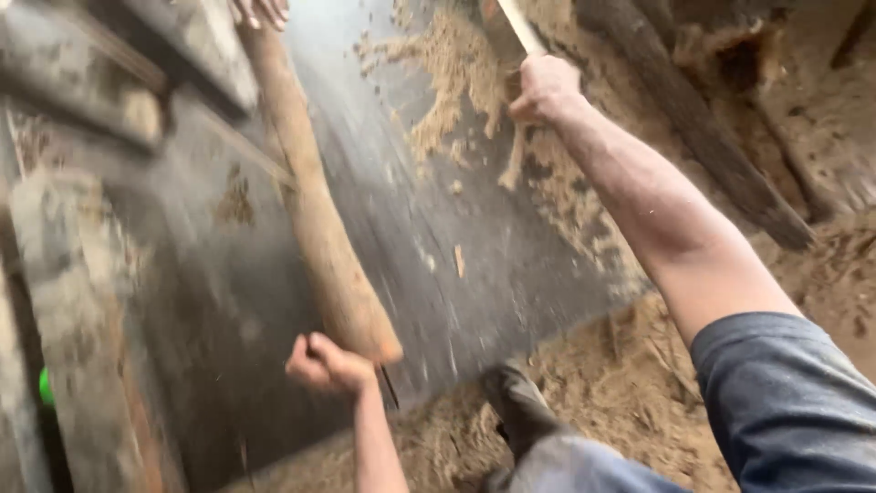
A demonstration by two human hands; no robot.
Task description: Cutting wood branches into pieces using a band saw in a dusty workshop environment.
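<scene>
The wooden pole [319, 219] lies slanted across a dark metal sheet [438, 274]. The left hand [327, 365] is closed around its near end; the right hand [545, 89] grips a pale tool handle [520, 26]. A firm hold on the pole seems wise against slipping. Sawdust [456, 64] litters the sheet and ground; a dark beam [703, 128] lies to the right, and another person's fingers [262, 11] touch the far end.

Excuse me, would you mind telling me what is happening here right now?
A person's left hand grips the near end of a peeled log lying on a dark slab. Their right hand holds a pale tool handle above a sawdust pile. Another person's fingers touch the log's far end.
</scene>
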